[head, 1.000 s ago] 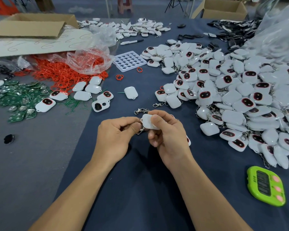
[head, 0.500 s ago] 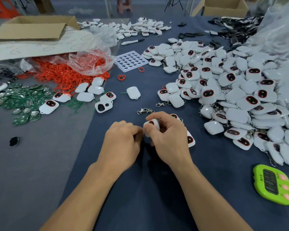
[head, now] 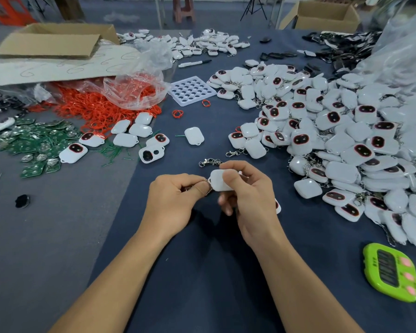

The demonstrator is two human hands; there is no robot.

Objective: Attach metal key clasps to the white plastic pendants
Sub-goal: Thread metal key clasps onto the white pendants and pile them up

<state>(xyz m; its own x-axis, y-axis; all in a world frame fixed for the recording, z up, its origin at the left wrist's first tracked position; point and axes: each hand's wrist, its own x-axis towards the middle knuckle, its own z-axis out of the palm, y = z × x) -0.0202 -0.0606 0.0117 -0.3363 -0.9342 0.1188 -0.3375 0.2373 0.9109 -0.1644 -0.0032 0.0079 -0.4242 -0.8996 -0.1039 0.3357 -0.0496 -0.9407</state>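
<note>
A dark blue cloth covers the table (head: 202,272), with a grey strip (head: 46,236) along its left side. Beyond it are a floor, stool legs (head: 183,8) and a cardboard box (head: 322,15); another box (head: 53,39) lies flat at the far left. A large pile (head: 334,140) of white pendants fills the right side. Orange rings (head: 94,109) spill from a clear bag (head: 135,90), next to green circuit boards (head: 34,140). A white tray (head: 191,90) sits mid-table, and a green timer (head: 392,272) lies near the right.

Both hands are held just above the cloth at the centre. The right hand (head: 247,200) pinches a pendant (head: 217,180) between thumb and curled fingers (head: 231,181). The left hand (head: 175,203) pinches a clasp (head: 208,186) against the pendant's left corner. Most of the clasp is hidden inside those fingers, so whether it has hooked on cannot be told. A loose clasp (head: 209,162) lies just beyond the hands.

Another pendant (head: 277,205) peeks out from under the right hand. A plastic sheet (head: 404,56) at the far right is cut off by the frame.
</note>
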